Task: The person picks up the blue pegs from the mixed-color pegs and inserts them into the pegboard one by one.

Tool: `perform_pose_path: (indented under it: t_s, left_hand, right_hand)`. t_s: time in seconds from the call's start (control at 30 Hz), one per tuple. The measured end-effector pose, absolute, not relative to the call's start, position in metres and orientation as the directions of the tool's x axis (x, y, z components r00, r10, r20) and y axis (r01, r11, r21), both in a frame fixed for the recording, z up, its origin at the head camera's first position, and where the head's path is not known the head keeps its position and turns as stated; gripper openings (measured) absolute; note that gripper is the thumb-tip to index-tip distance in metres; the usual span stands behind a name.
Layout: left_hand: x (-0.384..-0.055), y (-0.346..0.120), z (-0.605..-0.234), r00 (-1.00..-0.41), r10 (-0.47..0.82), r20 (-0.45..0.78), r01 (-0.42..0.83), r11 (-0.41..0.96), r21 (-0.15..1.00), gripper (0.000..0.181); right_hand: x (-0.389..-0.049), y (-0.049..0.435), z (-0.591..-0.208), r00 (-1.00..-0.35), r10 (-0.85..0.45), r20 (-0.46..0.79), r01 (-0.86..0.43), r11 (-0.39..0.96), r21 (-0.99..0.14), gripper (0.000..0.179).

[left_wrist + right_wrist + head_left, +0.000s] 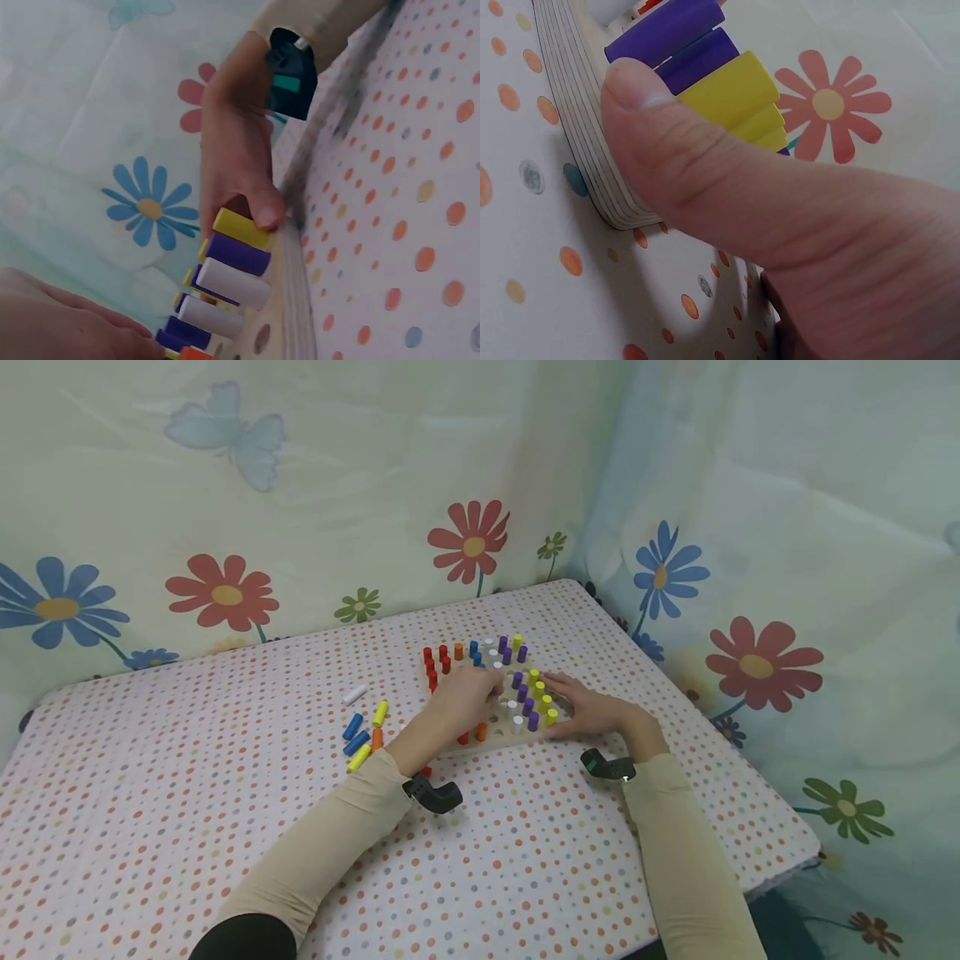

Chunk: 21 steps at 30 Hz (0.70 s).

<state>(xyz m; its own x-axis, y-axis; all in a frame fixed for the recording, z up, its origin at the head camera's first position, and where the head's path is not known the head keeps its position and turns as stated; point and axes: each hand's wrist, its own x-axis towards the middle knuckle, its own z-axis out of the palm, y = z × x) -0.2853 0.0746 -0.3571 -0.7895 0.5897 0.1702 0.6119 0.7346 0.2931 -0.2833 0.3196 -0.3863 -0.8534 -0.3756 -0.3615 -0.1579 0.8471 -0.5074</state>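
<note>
A light wooden pegboard (495, 745) holds upright coloured pegs in columns. My left hand (453, 702) is over the middle of the board, its fingers bent downward beside a white peg (498, 667). The fingertips are hidden, so I cannot tell whether they pinch a peg. At the board's right edge, my right hand (596, 710) rests with fingers extended and thumb apart. In the right wrist view, the thumb (660, 150) touches the board's near corner, beside purple pegs (667, 34) and a yellow peg (731, 90).
Left of the board lie loose pegs: a white peg (355, 694), blue pegs (352, 726), yellow pegs (380, 713) and an orange peg (377, 739). A red peg (426, 772) shows by the left wrist. A dotted cloth (187, 793) covers the table; flowered curtains (337, 485) hang behind.
</note>
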Motion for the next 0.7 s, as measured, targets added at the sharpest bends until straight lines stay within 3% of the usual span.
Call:
perform_pose_path:
  t_s: [0.4, 0.7]
  left_hand:
    - [-0.2888, 0.0735, -0.3499, -0.78, 0.611, 0.136, 0.625, 0.752, 0.209, 0.012]
    - [-0.2903, 0.0717, -0.3527, -0.75, 0.649, 0.125, 0.659, 0.721, 0.214, 0.007]
  right_hand:
    - [-0.2843, 0.319, -0.3818, -0.847, -0.384, -0.367, -0.158, 0.842, -0.516, 0.102]
    - [-0.2845, 0.3204, -0.386, -0.846, -0.385, -0.369, -0.157, 0.842, -0.517, 0.103]
